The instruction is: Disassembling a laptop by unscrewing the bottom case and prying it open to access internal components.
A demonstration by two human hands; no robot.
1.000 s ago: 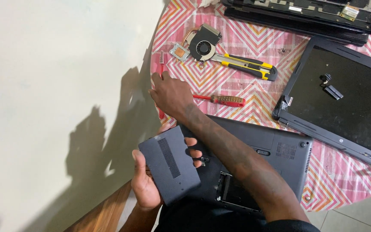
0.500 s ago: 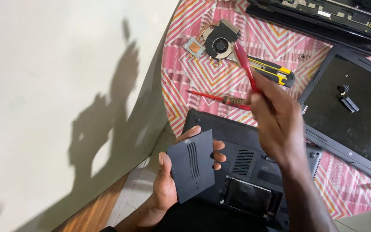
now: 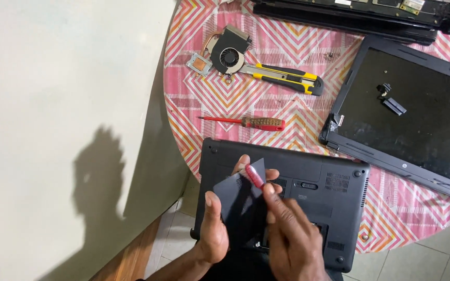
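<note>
A dark laptop (image 3: pixel 319 177) lies upside down on the near edge of the round table. My left hand (image 3: pixel 215 229) holds a flat dark cover panel (image 3: pixel 238 195) tilted above the laptop's base. My right hand (image 3: pixel 290 239) grips a small red-handled screwdriver (image 3: pixel 254 176), its handle end sticking up over the panel's top edge. The tool's tip is hidden behind my fingers.
A round table with a pink zigzag cloth (image 3: pixel 204 99) holds a second red screwdriver (image 3: pixel 248 122), a yellow utility knife (image 3: pixel 285 78), a cooling fan with heatsink (image 3: pixel 227 52), a laptop screen lid (image 3: pixel 417 109) and another opened laptop chassis (image 3: pixel 355 13). A pale wall (image 3: pixel 63 104) is at left.
My right hand came down from above the table with the red screwdriver to the panel. The left hand turned the panel over the laptop base.
</note>
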